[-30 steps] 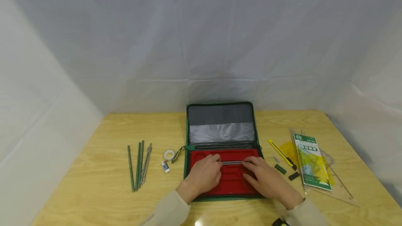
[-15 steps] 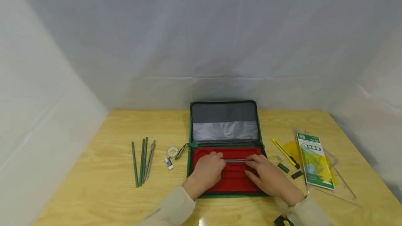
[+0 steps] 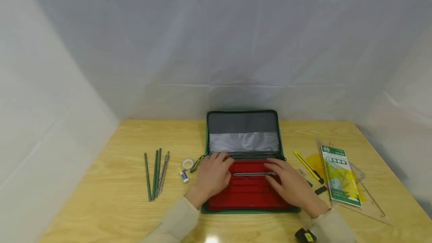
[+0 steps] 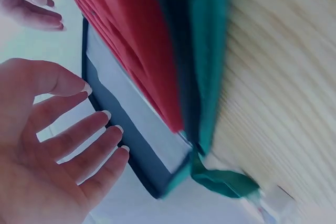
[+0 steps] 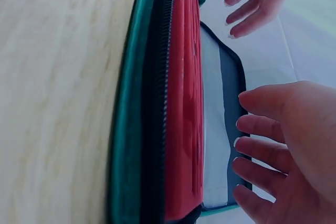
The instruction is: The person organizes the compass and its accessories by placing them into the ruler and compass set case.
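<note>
Head view, table (image 3: 101,213): pale wood before you.
Zip case (image 3: 241,123): open at centre, grey lid back, red tray (image 3: 249,200) nearest you.
Packet (image 3: 341,175): right of the case, on clear set squares (image 3: 371,209).
Green pencils (image 3: 147,177): left of the case.
Yellow knife (image 3: 307,165): between case and packet.
Metal tool (image 3: 251,174): lying across the tray, between your left hand (image 3: 212,175) and right hand (image 3: 289,183).
Fingers: left, loosely spread, holding nothing, over the case's left side; right, relaxed and parted, screening its right side; you cannot tell whether they touch the tool's end.
</note>
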A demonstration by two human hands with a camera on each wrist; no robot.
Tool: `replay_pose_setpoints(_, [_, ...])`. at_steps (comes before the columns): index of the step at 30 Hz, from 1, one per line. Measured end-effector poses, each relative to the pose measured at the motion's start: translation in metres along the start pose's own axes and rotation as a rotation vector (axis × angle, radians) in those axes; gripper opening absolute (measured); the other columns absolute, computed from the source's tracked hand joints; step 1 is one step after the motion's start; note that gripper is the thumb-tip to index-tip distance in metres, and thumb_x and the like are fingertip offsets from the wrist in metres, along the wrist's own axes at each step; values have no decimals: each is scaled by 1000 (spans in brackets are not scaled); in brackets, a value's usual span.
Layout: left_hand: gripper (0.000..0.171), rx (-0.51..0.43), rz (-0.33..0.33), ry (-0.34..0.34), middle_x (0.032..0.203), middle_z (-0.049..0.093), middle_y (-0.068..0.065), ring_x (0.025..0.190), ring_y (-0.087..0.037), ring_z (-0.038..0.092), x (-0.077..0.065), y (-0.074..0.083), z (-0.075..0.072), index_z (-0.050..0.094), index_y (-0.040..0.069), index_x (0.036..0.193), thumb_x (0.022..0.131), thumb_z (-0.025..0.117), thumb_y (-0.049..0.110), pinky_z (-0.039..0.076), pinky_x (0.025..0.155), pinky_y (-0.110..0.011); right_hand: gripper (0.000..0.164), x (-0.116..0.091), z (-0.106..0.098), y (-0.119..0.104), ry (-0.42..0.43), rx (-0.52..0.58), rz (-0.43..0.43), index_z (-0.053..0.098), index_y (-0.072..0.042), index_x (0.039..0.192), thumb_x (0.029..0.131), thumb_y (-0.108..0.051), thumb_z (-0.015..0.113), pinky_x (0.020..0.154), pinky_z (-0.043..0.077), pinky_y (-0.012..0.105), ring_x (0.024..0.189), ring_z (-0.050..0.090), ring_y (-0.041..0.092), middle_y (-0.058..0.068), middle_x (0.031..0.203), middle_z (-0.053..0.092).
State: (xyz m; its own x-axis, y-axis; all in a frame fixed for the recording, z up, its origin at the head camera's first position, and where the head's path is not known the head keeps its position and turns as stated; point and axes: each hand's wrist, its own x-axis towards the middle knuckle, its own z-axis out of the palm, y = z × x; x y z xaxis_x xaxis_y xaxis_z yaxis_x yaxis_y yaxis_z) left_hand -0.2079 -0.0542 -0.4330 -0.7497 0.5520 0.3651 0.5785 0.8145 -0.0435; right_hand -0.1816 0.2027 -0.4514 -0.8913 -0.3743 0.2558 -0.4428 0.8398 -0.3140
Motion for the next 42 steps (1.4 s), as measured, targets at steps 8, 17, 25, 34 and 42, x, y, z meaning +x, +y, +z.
replay_pose_setpoints(8, [41,-56,-117,-24,121,57,-9,102,-29,58,-10,-31,0,60,15,125,84,64,16,50,77,-43,46,17,2,-5,-67,42,-29,56,-6,132,93,-29,63,98,39,51,129,40,34,16,145,40])
replay_pose_setpoints(17, [41,-91,-219,-29,121,58,-10,101,-30,58,-28,-56,-6,60,13,126,85,61,12,50,76,-44,49,31,9,-8,-112,61,-41,52,-7,136,95,-33,59,101,34,54,132,35,36,17,148,34])
replay_pose_setpoints(25, [41,-95,-314,-34,121,58,-14,106,-34,56,-50,-79,-13,60,4,125,85,64,11,50,81,-47,48,42,15,-23,-118,80,-106,54,-10,135,95,-35,59,100,38,50,132,37,32,16,147,37])
replay_pose_setpoints(34, [42,-185,-558,-51,111,57,-24,98,-37,57,-70,-99,-14,55,-10,123,84,62,4,52,76,-45,48,54,21,-39,-150,81,-131,54,-11,136,95,-35,59,101,36,48,133,36,30,14,148,36])
replay_pose_setpoints(42, [42,-177,-645,-94,103,57,-23,89,-33,57,-78,-103,-19,57,-11,118,81,67,7,52,72,-44,48,57,27,-47,-175,100,-154,52,-12,138,96,-35,58,102,35,50,135,33,31,14,150,33])
